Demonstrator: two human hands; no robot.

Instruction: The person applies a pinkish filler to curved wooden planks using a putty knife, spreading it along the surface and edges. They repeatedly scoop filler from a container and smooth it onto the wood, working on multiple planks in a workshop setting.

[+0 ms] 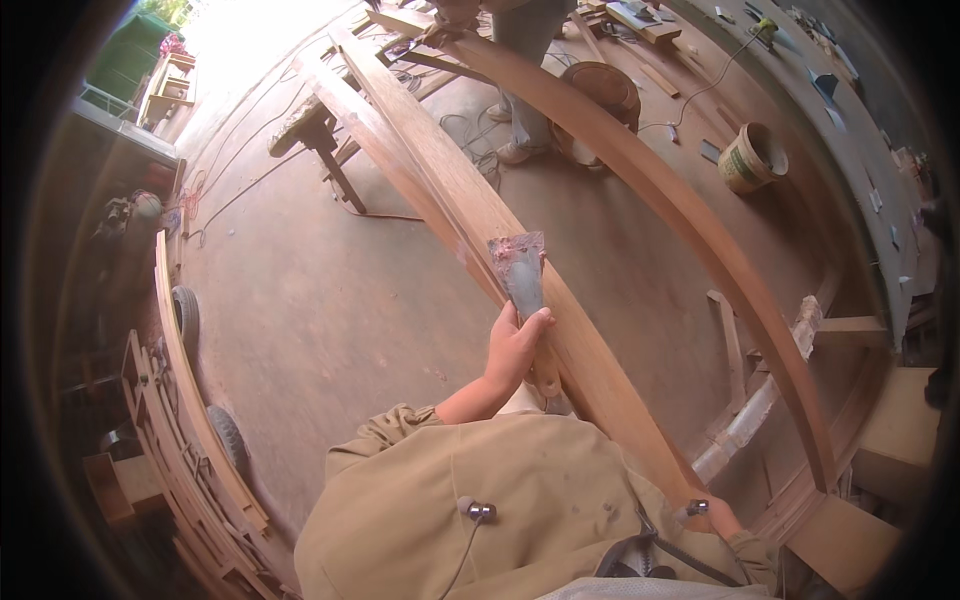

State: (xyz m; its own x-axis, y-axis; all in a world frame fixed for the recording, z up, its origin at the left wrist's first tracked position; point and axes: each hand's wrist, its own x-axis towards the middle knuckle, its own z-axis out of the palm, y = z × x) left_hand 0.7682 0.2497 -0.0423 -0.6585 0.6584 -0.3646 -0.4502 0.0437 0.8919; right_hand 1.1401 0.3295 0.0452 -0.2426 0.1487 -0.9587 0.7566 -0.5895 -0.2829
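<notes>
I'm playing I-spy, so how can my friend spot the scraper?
Find the long wooden beam slanting down the picture's middle. Partway along, the left hand holds the scraper: a flared grey blade, pink-smeared at its wide end, unlike the plain brown beam beside it.

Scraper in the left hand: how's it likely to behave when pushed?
The scraper is probably light: the left hand alone holds it. Its broad, thin-looking blade may flex slightly. The pinkish residue near its wide end could smear if wet.
</notes>
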